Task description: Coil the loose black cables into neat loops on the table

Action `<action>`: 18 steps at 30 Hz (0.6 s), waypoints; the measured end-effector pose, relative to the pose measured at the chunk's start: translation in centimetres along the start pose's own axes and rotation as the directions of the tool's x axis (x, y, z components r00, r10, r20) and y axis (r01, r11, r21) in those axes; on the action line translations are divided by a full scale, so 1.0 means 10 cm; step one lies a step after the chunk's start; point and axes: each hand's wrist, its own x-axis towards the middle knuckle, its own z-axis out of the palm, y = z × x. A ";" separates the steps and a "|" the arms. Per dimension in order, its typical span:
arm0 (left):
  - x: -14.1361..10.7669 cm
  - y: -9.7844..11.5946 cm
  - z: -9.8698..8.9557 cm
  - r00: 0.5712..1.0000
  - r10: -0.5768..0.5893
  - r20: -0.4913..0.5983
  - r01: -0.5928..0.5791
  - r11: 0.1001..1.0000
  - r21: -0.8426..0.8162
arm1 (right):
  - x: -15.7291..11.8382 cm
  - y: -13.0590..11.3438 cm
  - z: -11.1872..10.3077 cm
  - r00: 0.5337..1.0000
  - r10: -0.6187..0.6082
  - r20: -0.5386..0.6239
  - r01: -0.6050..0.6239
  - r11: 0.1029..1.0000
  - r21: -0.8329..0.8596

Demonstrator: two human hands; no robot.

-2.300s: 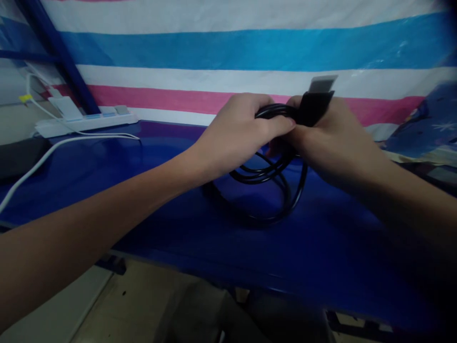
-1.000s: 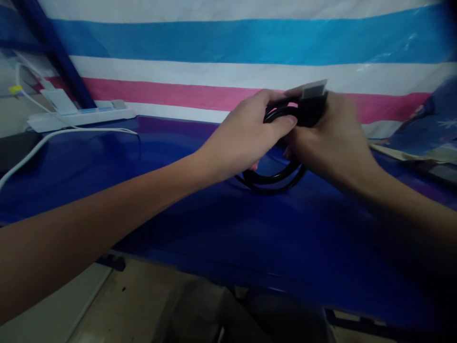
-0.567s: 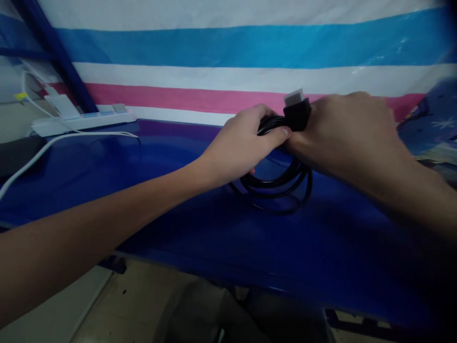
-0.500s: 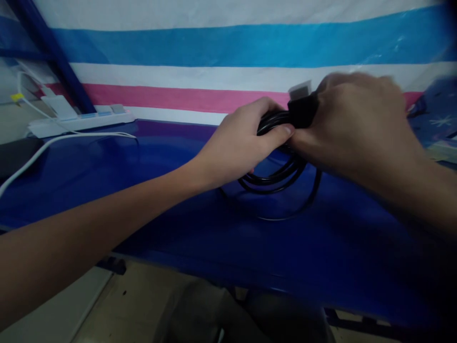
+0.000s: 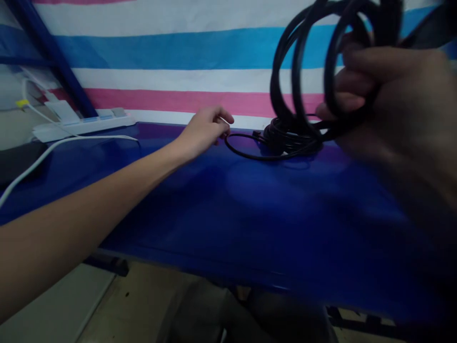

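My right hand (image 5: pixel 396 95) is raised at the upper right, its fingers closed around a coil of black cable (image 5: pixel 298 62) whose loops hang to the left, blurred by motion. Behind and below it, another bundle of black cable (image 5: pixel 285 138) lies on the blue tabletop (image 5: pixel 228 214) by the striped backdrop. One loop of that bundle reaches left to the fingertips of my left hand (image 5: pixel 209 128). That hand is low over the table with fingers curled and apart, and nothing visible is held in it.
On the left a white power strip (image 5: pixel 85 126) carries a white plug, with a white cable (image 5: pixel 43 152) running over the table. A dark object (image 5: pixel 23 159) lies at the left edge. A striped sheet (image 5: pixel 171 50) hangs behind the table.
My right hand has lifted the cable coil up and right, toward the camera. My left hand has let go of it and moved left. The bundle on the table has come into view.
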 end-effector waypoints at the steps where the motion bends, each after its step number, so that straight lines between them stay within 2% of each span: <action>1: 0.00 -0.02 0.00 1.000 0.004 -0.018 -0.004 1.000 0.001 | 0.02 -0.02 -0.03 1.000 0.005 -0.028 -0.005 1.000 0.013; 3: -0.02 0.01 0.03 0.999 -0.028 -0.042 0.023 0.994 -0.110 | 0.07 -0.04 -0.09 0.997 0.025 -0.067 -0.025 1.000 0.001; 5: -0.07 0.09 0.08 0.992 -0.126 -0.028 0.114 0.955 -0.275 | 0.10 -0.04 -0.13 0.998 0.019 -0.059 -0.020 1.000 -0.021; 8: -0.15 0.25 0.16 0.969 -0.232 0.080 0.244 0.865 -0.438 | 0.11 0.00 -0.11 1.000 -0.015 -0.012 0.015 1.000 -0.014; 10: -0.21 0.35 0.20 0.963 -0.184 0.197 0.258 0.842 -0.474 | 0.06 0.06 -0.05 1.000 -0.020 0.002 0.020 0.998 -0.068; 12: -0.26 0.45 0.21 0.947 -0.079 0.312 0.229 0.845 -0.482 | 0.00 0.15 0.02 0.998 -0.053 0.043 0.062 0.967 -0.248; 14: -0.30 0.52 0.21 0.927 0.004 0.374 0.182 0.869 -0.460 | -0.07 0.23 0.05 0.977 -0.134 0.168 0.199 0.859 -0.472; 17: -0.35 0.54 0.22 0.886 0.047 0.462 0.109 0.946 -0.306 | -0.13 0.31 0.04 0.882 -0.207 0.424 0.455 0.610 -0.648; 18: -0.35 0.53 0.23 0.873 0.044 0.485 0.085 0.967 -0.241 | -0.14 0.32 0.03 0.853 -0.211 0.477 0.512 0.515 -0.688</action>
